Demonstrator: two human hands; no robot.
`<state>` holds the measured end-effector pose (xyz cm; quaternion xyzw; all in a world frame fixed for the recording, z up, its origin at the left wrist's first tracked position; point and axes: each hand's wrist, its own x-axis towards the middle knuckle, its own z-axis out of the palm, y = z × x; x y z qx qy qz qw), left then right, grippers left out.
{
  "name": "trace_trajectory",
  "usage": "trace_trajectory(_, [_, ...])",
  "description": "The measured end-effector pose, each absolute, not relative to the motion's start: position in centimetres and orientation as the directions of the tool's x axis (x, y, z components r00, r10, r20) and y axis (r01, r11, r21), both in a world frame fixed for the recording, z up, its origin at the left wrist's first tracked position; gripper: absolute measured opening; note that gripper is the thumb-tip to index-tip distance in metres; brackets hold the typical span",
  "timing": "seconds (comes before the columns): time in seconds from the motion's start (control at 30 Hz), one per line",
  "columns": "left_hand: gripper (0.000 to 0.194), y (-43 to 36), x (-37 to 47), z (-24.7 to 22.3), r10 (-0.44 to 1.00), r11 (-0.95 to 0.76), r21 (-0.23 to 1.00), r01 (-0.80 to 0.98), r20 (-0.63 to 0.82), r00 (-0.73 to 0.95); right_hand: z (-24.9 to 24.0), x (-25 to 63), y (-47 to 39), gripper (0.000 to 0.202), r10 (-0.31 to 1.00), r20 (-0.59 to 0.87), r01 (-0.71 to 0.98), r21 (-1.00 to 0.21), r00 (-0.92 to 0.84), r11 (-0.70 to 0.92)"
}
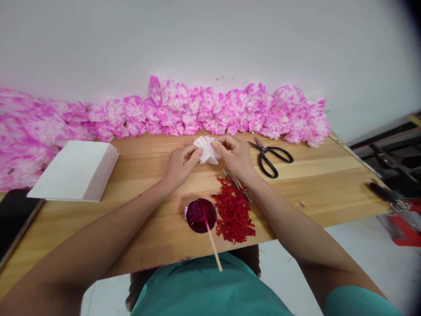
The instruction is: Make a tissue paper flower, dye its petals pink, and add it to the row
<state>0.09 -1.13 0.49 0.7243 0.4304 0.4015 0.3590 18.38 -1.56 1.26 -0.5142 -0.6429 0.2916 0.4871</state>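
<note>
Between my hands, above the middle of the wooden table (148,175), is a white pleated paper flower (206,148). My left hand (184,162) pinches its left edge between thumb and fingers. On the other side, my right hand (234,156) grips the flower's right edge, thumb against fingers. Nearer my body stands a small bowl of dark magenta dye (194,213) with a wooden stick (213,248) leaning out of it. Beside the bowl lies a pile of red fringed strands (234,210), with several thin wires (239,182) at its top, partly behind my right wrist.
Black-handled scissors (270,157) lie partly open right of my right hand. Pink and white paper flowers (197,107) line the wall. A stack of white paper (77,169) sits at left, near a dark flat device (13,215). Another black-handled tool (381,191) lies at the right edge.
</note>
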Motion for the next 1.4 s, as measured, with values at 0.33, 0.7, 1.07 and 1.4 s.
trace_trajectory(0.33, [0.023, -0.8, 0.4, -0.2, 0.929, -0.323, 0.878, 0.354, 0.222, 0.296, 3.4, 18.6, -2.7, 0.021, 0.901, 0.434, 0.408, -0.818, -0.025, 0.406])
trace_trajectory(0.7, [0.034, 0.0, -0.3, -0.8, 0.964, -0.096, 0.991, -0.089, 0.115, 0.241, 4.7, 19.6, -3.7, 0.029, 0.669, 0.740, 0.647, -0.476, -0.071, 0.595])
trace_trajectory(1.07, [0.030, -0.3, -0.3, -0.4, 0.961, -0.083, 0.995, -0.048, 0.093, 0.261, 3.4, 19.4, -2.9, 0.021, 0.627, 0.680, 0.747, -0.174, -0.379, 0.641])
trace_trajectory(1.4, [0.034, -0.3, 0.0, -0.5, 0.953, -0.027, 0.998, -0.059, 0.044, 0.299, 2.0, 19.1, -2.1, 0.014, 0.921, 0.390, 0.457, -0.823, 0.024, 0.337])
